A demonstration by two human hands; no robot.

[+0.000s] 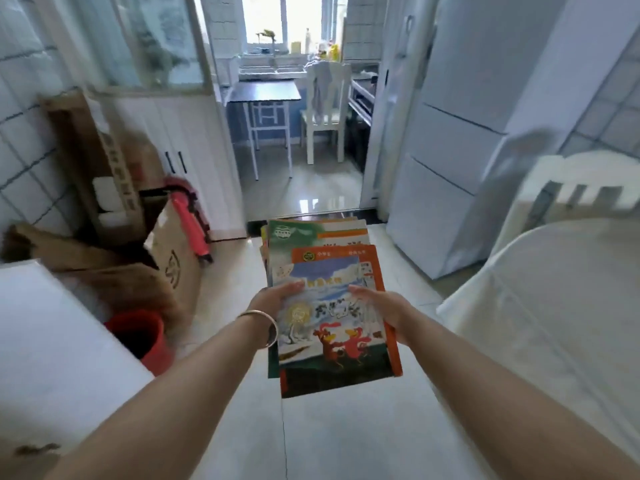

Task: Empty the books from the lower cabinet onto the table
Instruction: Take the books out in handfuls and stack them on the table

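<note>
Orange-edged picture books (332, 306), a fanned stack, ride in mid-air above the floor: your left hand (277, 301) and right hand (382, 306) clasp opposite sides, fingers curled around the edges. The white-draped tabletop (554, 306) lies near on your right. This load appears in transit, not yet delivered; what remains in the cabinet cannot be seen.

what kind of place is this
Most likely a home, near its kitchen: a tall white fridge, a sink under the bright window, and a white wooden chair beside a small dark-topped table.
</note>
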